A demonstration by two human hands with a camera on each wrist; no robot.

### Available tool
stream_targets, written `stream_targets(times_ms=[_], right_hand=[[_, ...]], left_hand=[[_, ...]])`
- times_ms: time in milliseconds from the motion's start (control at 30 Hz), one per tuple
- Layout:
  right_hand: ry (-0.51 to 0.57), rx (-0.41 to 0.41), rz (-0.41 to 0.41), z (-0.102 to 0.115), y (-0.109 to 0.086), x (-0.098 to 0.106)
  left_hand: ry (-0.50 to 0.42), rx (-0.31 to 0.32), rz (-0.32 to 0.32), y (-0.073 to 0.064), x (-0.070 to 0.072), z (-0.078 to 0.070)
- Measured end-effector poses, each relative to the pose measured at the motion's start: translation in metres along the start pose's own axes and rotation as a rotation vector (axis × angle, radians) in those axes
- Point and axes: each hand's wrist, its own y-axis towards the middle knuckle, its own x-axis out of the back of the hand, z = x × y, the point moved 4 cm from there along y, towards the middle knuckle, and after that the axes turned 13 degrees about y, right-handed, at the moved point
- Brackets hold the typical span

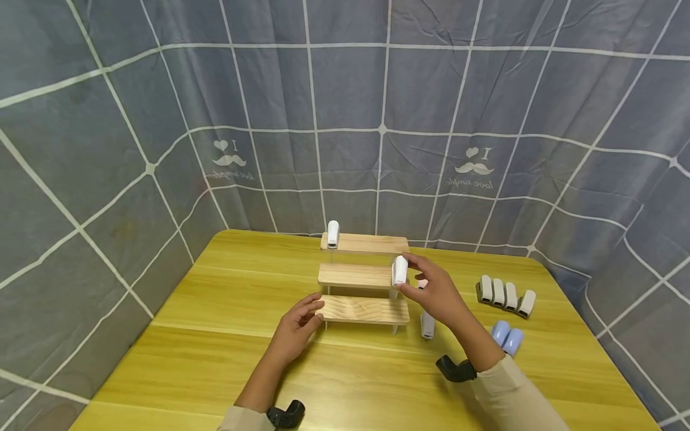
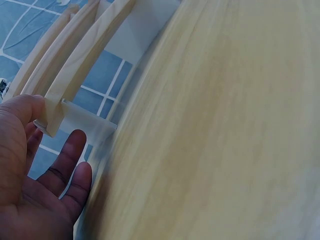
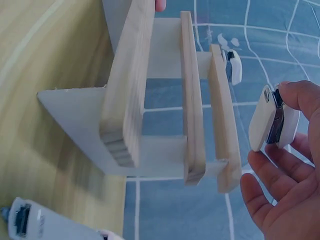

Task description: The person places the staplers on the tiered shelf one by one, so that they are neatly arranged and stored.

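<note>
"Beige sleeves come nearest. Where is the white mini stapler?"

"In the air by the right end of the 3-tier wooden riser's middle board. The right hand pinches it between thumb and fingertips, fingers partly curled; the right wrist view shows it apart from the wood."

"And the left hand?"

"Half open: thumb and 1 finger lightly pinch the left end of the front board, and the other fingers hang loose."

"What would make this step go well?"

"Probably a light brace from the left, since hard pressure at 1 end might slide the riser. On the right, the stapler is best held by its sides, base level, fingertips clear of the board's edge."

"What could get knocked?"

"A 2nd white mini stapler on the top board, at its left end, if the riser is bumped. A 3rd white mini stapler lies on the table just right of the front board, so the wrist should ride high."
</note>
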Motion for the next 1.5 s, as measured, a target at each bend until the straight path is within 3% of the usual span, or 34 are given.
stream_targets(times_ms=[233, 567, 1033, 1267, 1500], right_hand=[[-0.007, 0.003, 0.018, 0.008, 0.012, -0.005], [-0.048, 0.049, 0.043, 0.017, 0.033, -0.014], [-0.078, -0.016, 0.073, 0.016, 0.063, -0.026], [-0.046, 0.021, 0.089, 0.017, 0.080, -0.033], [-0.080, 0.035, 0.108, 0.016, 0.096, -0.038]], left_hand=[[0.003, 0.027, 0.012, 0.000, 0.000, 0.000], [0.020, 0.015, 0.007, 0.001, -0.001, 0.002], [0.023, 0.016, 0.012, 0.002, -0.001, 0.000], [0.026, 0.016, 0.007, 0.001, 0.000, -0.001], [0.011, -0.004, -0.005, 0.001, 0.000, 0.000]])
